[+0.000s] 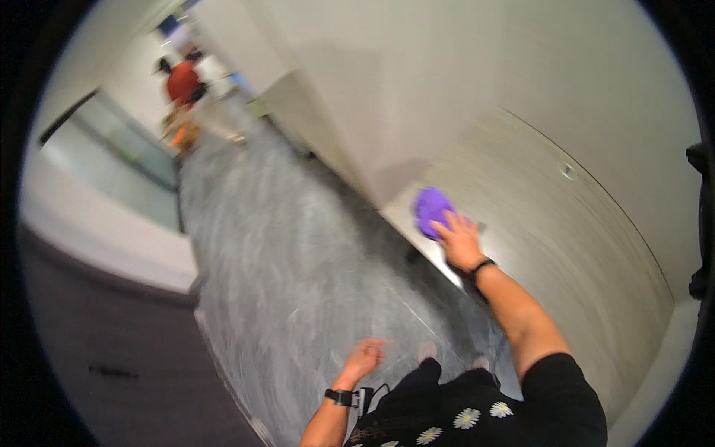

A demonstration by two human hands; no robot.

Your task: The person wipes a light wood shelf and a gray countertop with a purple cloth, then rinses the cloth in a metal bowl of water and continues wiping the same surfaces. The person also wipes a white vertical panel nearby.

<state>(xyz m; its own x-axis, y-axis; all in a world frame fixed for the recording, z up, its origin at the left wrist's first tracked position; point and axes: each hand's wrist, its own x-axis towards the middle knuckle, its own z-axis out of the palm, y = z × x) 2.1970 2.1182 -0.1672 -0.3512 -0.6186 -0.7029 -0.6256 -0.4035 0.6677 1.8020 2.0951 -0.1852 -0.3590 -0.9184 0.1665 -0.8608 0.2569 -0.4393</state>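
Note:
My right hand (461, 241) presses a purple cloth (433, 209) against the beige countertop (536, 223) near its corner, with the fingers spread over the cloth's edge. The cloth lies bunched under and beyond the fingertips. My left hand (366, 356) hangs over the grey floor in front of my body, its fingers loosely curled; nothing shows in it. A dark watch is on the left wrist, and a black band is on the right one.
A white wall (391, 84) rises behind the countertop, which has a small round fitting (567, 170). The grey floor (290, 251) runs along a corridor to a person in red (183, 84) at the upper left. A dark panel (123, 346) stands at the lower left.

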